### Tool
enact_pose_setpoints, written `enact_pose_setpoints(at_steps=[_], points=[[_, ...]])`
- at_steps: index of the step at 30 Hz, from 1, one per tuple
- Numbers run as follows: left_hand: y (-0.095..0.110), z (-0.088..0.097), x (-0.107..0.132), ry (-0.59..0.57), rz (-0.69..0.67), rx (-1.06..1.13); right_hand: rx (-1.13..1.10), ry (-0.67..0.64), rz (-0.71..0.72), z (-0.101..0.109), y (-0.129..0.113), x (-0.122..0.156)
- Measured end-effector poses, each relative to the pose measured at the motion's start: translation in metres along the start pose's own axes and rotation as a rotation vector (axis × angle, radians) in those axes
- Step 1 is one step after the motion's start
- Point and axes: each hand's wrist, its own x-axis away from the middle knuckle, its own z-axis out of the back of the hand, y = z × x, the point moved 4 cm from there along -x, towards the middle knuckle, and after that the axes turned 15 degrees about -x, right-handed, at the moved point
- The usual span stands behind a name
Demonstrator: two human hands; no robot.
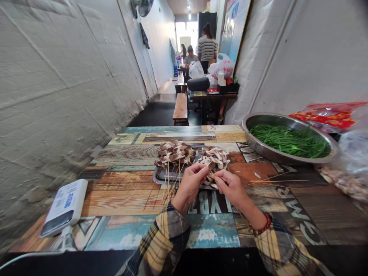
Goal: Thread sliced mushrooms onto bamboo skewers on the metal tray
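Between the thumb and fingers of my left hand (193,183) is a piece of oyster mushroom (212,165). My right hand (232,188) pinches a thin bamboo skewer at the mushroom, its shaft mostly hidden by the hand. Both hands meet over the near edge of a dark metal tray (157,177). On the tray's left side lie skewered mushrooms (176,151), several sticks pointing toward me. Loose mushroom pieces (215,156) are heaped on its right side, partly behind my fingers. A few bare bamboo skewers (278,181) lie on the table right of my right hand.
A steel basin (290,156) of green chives (287,140) stands at the right, beside plastic bags (355,149). A white device (65,207) with a cable lies at the table's left. Farther back are a bench (181,106), another table and several people.
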Motion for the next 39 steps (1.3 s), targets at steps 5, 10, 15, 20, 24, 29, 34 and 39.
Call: enact_pose_setpoints(at_steps=[5, 10, 15, 20, 24, 29, 34, 39], points=[[-0.001, 0.000, 0.000, 0.009, 0.039, 0.068, -0.008, -0.016, 0.020, 0.001, 0.004, 0.000], [0.000, -0.001, 0.000, 0.019, 0.045, 0.097, -0.069, -0.045, 0.034, 0.002, 0.011, 0.000], [0.000, 0.001, -0.001, 0.020, 0.072, 0.119, -0.066, -0.052, 0.003, 0.001, 0.005, -0.002], [0.001, 0.002, -0.002, 0.035, 0.068, 0.116, 0.033, -0.024, 0.036, 0.002, -0.007, -0.001], [0.001, 0.001, -0.001, 0.013, 0.065, 0.099, 0.074, -0.015, 0.065, 0.003, -0.009, 0.000], [0.001, 0.000, 0.000, -0.018, 0.050, 0.074, 0.090, 0.003, 0.074, 0.003, -0.010, 0.000], [-0.003, -0.006, 0.001, -0.063, 0.053, 0.010, 0.093, 0.026, 0.081, 0.002, -0.014, -0.001], [-0.002, -0.001, -0.001, -0.055, -0.009, -0.105, 0.013, 0.041, 0.058, 0.007, -0.007, -0.002]])
